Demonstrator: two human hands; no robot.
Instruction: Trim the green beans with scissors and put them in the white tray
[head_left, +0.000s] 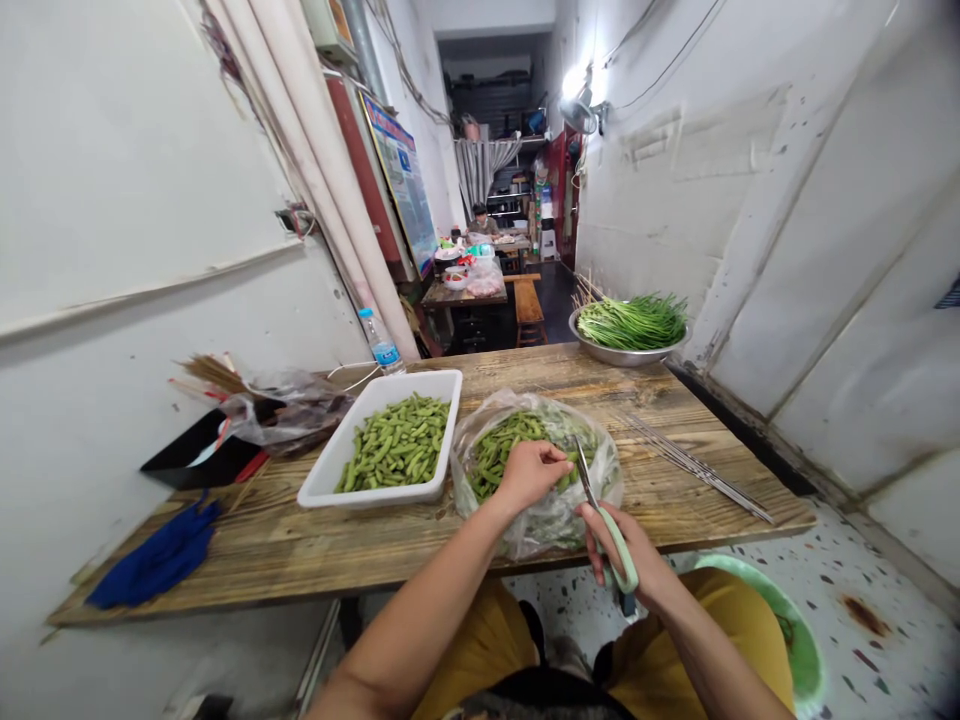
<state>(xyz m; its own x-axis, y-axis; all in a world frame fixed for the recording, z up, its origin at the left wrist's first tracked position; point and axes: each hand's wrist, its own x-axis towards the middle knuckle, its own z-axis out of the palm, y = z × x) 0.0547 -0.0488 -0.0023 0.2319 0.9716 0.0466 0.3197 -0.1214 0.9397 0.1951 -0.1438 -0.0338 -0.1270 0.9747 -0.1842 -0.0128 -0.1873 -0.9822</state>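
Note:
My right hand (626, 550) grips a pair of scissors (621, 560) with pale green handles, its blades pointing up and away from me. Close to the blades, my left hand (534, 470) pinches an edamame pod between thumb and fingertips; the pod is small and partly hidden. Beneath both hands lies an open clear plastic bag (517, 535) holding many edamame pods (495, 445). Just left of the bag, a white plastic tub (319, 485) contains a broad layer of edamame pods (397, 445).
Thin metal skewers (705, 470) lie on the wooden table (300, 560) at right. A metal bowl (630, 355) of green stalks stands at the far right corner. Leftward are a water bottle (382, 345), a black box (187, 455) and blue cloth (157, 560). A green basin (806, 640) sits below right.

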